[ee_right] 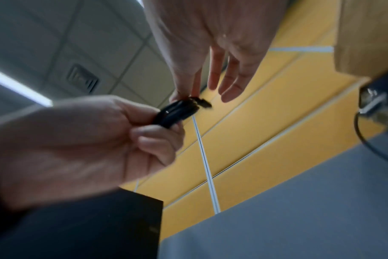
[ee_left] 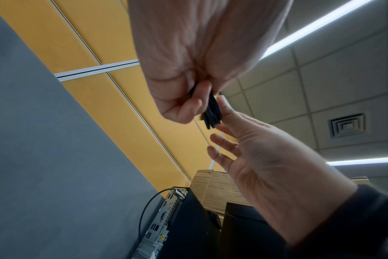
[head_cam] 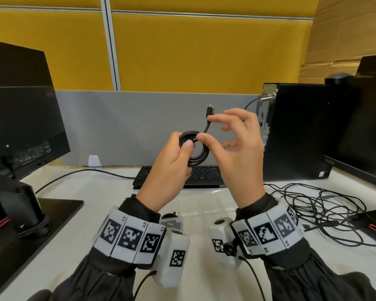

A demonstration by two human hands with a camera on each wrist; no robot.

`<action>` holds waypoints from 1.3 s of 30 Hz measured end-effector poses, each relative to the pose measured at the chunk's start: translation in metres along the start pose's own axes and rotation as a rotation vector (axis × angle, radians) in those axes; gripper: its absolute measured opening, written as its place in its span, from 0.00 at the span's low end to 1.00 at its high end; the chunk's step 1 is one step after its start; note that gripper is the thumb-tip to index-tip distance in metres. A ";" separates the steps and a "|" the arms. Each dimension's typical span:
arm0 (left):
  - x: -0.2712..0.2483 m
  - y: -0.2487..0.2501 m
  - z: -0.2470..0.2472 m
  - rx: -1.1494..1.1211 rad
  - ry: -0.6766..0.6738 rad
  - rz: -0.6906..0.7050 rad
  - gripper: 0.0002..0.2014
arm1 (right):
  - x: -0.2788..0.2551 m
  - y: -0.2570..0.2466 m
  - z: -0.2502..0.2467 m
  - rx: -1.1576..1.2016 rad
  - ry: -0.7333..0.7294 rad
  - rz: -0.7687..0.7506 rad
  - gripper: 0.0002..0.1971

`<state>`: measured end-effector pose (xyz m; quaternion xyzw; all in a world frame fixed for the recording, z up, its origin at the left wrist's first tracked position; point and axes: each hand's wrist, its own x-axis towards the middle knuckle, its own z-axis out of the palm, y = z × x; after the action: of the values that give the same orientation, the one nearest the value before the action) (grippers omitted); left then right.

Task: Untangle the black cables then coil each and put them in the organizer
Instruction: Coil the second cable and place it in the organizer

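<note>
My left hand (head_cam: 182,149) holds a small coil of black cable (head_cam: 199,158) up above the keyboard, thumb pressed on its front. My right hand (head_cam: 206,129) pinches the cable's free end between thumb and index finger just below the plug (head_cam: 210,110), which points up; its other fingers are spread. In the left wrist view the coil (ee_left: 212,112) shows edge-on under my left hand (ee_left: 188,98). The right wrist view, blurred, shows my right hand (ee_right: 185,94) pinching at the coil (ee_right: 177,112). A clear organizer (head_cam: 202,206) lies on the table below my wrists, with a coiled cable (head_cam: 171,214) in its left compartment.
A tangle of thin black cables (head_cam: 313,205) spreads over the white table at the right. A black keyboard (head_cam: 206,177) lies behind the organizer, a computer tower (head_cam: 297,131) stands at the right, and a monitor (head_cam: 20,127) with its stand is at the left.
</note>
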<state>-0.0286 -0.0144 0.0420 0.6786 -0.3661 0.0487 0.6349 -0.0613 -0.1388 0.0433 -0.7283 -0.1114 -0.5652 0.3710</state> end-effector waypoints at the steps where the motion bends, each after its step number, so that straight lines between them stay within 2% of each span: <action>1: 0.000 0.001 0.000 -0.015 0.006 0.008 0.09 | 0.000 0.001 0.000 -0.062 -0.014 -0.037 0.11; 4: -0.001 -0.001 0.002 0.010 0.037 0.062 0.08 | -0.001 0.003 0.000 -0.131 -0.123 -0.053 0.12; 7: -0.001 -0.005 0.004 0.097 0.083 0.150 0.08 | 0.001 0.000 -0.001 0.014 -0.275 0.124 0.10; 11: 0.000 -0.012 0.006 0.167 0.110 0.166 0.07 | 0.002 0.002 0.000 0.046 -0.356 0.206 0.12; 17: 0.006 -0.026 0.007 0.250 0.089 0.106 0.07 | 0.000 0.021 0.004 0.156 -0.479 0.421 0.15; 20: 0.008 -0.035 0.006 0.270 0.069 0.044 0.06 | -0.004 0.027 0.008 0.147 -0.535 0.469 0.14; 24: 0.008 -0.051 0.011 0.193 0.131 -0.067 0.04 | -0.013 0.040 0.013 0.074 -0.616 0.479 0.12; 27: 0.006 -0.069 0.009 0.127 0.022 -0.244 0.09 | -0.016 0.057 0.015 -0.077 -0.734 0.489 0.12; 30: -0.001 -0.088 -0.003 0.231 -0.140 -0.400 0.10 | -0.015 0.078 0.018 -0.234 -0.917 0.531 0.12; 34: -0.009 -0.100 -0.017 0.445 -0.245 -0.427 0.15 | -0.018 0.091 0.035 -0.521 -1.212 0.444 0.15; 37: -0.011 -0.101 -0.015 0.587 -0.365 -0.388 0.14 | -0.025 0.083 0.056 -0.705 -1.420 0.337 0.16; 39: -0.011 -0.101 -0.013 0.655 -0.432 -0.380 0.11 | -0.032 0.077 0.065 -0.793 -1.499 0.263 0.13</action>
<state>0.0247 -0.0055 -0.0447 0.8941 -0.3245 -0.0986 0.2926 0.0207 -0.1408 -0.0231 -0.9924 -0.0360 0.1157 -0.0202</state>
